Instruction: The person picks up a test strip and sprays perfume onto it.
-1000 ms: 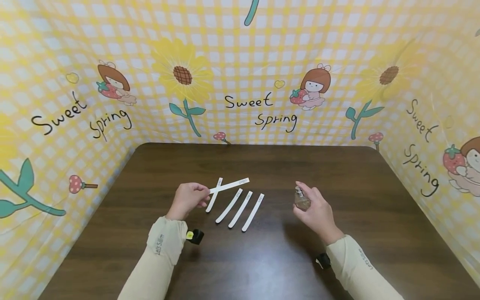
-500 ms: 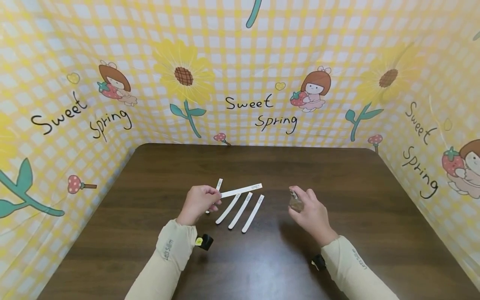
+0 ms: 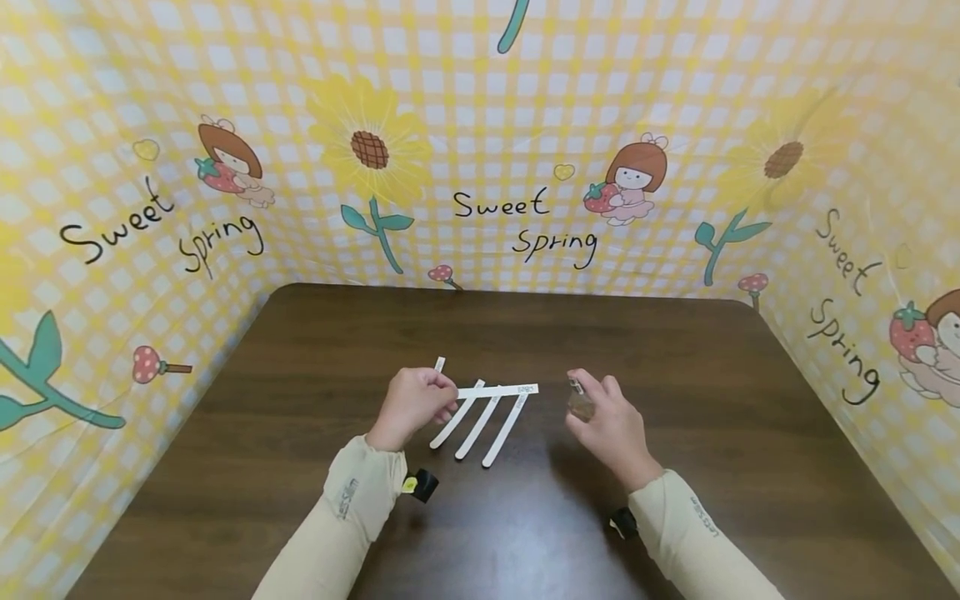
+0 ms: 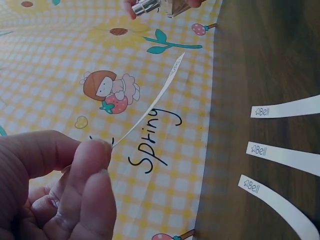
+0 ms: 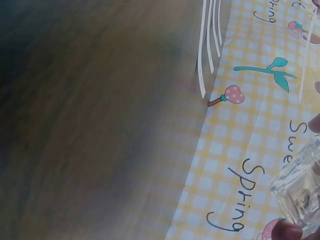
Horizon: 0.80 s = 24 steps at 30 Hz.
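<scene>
Pinching one white paper strip (image 3: pixel 498 391) by its end between thumb and fingers: left of the two hands (image 3: pixel 416 404). Strip held raised above the desk (image 3: pixel 675 333), lettered end free, pointing toward the bottle and apart from it; in the left wrist view it shows a slight bend. Gripping one small clear glass spray bottle (image 3: pixel 581 406) with a silver sprayer (image 4: pixel 146 6): right hand (image 3: pixel 615 429), one fingertip at the sprayer's top. Bottle raised, tilted, near the strip's free end.

On the desk: four loose strips (image 3: pixel 505 431), white, set side by side on a slant, the leftmost mostly hidden behind the left hand; three visibly marked "Bell".

Also present: cream sleeves (image 3: pixel 322 533), lettered at the cuffs; black wrist device (image 3: pixel 426 486) with yellow tag; yellow-and-white checked cloth (image 3: pixel 510 125) behind, printed with sunflowers (image 3: pixel 370 150) and "Sweet Spring".
</scene>
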Each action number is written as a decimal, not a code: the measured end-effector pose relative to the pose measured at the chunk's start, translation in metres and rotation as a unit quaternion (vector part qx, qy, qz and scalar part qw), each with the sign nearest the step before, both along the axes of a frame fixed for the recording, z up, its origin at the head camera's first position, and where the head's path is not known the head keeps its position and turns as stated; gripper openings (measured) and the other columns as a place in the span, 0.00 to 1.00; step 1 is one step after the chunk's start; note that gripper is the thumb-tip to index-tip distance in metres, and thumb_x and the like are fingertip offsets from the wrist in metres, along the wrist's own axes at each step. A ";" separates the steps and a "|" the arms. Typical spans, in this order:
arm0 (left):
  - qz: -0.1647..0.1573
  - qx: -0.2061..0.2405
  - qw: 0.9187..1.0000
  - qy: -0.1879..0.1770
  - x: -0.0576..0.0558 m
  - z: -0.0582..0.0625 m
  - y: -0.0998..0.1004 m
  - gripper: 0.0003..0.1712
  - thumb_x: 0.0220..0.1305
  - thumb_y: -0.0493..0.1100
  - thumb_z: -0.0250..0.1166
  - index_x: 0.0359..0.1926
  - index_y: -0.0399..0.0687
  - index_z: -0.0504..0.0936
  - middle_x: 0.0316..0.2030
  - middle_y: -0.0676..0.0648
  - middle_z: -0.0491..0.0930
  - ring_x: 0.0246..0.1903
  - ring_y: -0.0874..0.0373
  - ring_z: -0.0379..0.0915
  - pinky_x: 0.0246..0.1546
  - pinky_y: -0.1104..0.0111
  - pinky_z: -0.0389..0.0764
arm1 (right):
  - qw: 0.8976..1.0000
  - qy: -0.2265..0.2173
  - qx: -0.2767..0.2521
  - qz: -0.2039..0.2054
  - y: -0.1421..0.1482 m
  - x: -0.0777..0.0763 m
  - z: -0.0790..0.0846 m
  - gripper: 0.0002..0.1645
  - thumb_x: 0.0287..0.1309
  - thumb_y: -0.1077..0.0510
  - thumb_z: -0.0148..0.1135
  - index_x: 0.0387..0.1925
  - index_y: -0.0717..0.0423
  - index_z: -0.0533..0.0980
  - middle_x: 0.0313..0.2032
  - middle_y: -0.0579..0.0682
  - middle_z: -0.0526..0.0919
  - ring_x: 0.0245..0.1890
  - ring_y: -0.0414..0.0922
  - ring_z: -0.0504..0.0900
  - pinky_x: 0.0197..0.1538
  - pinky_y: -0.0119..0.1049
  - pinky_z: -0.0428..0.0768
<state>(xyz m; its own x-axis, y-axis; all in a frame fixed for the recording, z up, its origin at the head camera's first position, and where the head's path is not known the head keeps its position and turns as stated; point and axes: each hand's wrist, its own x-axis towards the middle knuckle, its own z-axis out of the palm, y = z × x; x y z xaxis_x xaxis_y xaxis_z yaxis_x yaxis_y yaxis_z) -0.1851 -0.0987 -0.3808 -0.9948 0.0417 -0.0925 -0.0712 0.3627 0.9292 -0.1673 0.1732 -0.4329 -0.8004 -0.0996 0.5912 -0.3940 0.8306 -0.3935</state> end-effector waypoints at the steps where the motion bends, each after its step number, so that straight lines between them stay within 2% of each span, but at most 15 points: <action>1: 0.000 -0.001 1.000 0.002 0.000 0.001 0.001 0.07 0.53 0.31 0.59 0.29 0.29 0.82 0.17 0.47 0.79 0.14 0.61 0.74 0.20 0.70 0.80 | 1.000 0.001 0.000 -0.001 -0.001 0.000 0.000 0.33 0.32 0.61 0.68 0.49 0.47 0.75 0.27 0.52 0.67 0.14 0.46 0.68 0.14 0.41 0.67; 7: 0.021 -0.026 0.999 0.020 -0.004 0.004 0.002 0.06 0.53 0.30 0.59 0.27 0.31 0.82 0.17 0.46 0.80 0.14 0.60 0.76 0.20 0.69 0.81 | 1.000 -0.003 0.001 -0.006 -0.005 -0.003 0.002 0.34 0.33 0.61 0.70 0.50 0.47 0.75 0.27 0.52 0.67 0.13 0.47 0.68 0.13 0.42 0.67; 14: 0.030 -0.050 0.997 0.049 -0.007 0.001 -0.005 0.07 0.55 0.32 0.59 0.27 0.31 0.82 0.17 0.45 0.80 0.14 0.62 0.76 0.20 0.70 0.81 | 1.000 -0.003 -0.002 -0.020 -0.004 -0.004 0.002 0.35 0.32 0.62 0.69 0.50 0.48 0.75 0.27 0.53 0.68 0.13 0.48 0.69 0.13 0.43 0.68; 18: 0.046 -0.063 0.995 0.064 -0.009 -0.002 -0.011 0.08 0.54 0.32 0.59 0.25 0.32 0.82 0.16 0.47 0.80 0.14 0.63 0.75 0.19 0.72 0.80 | 1.000 -0.008 -0.008 -0.015 -0.003 -0.004 0.003 0.35 0.32 0.63 0.69 0.51 0.48 0.74 0.27 0.53 0.68 0.13 0.48 0.68 0.13 0.42 0.68; 24: 0.052 -0.070 0.994 0.059 -0.010 -0.003 -0.015 0.08 0.55 0.33 0.59 0.26 0.33 0.83 0.16 0.47 0.80 0.14 0.62 0.76 0.20 0.74 0.79 | 1.000 -0.015 -0.009 -0.009 -0.003 -0.004 0.005 0.35 0.32 0.63 0.69 0.51 0.49 0.74 0.27 0.53 0.68 0.14 0.46 0.68 0.13 0.41 0.67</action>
<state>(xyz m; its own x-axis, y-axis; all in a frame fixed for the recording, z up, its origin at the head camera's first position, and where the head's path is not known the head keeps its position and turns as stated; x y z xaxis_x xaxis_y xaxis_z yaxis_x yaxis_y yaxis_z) -0.1952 -0.1139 -0.3834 -0.9974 -0.0669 0.0285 -0.0076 0.4858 0.8740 -0.1718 0.1702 -0.4274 -0.8189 -0.0743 0.5691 -0.3669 0.8303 -0.4196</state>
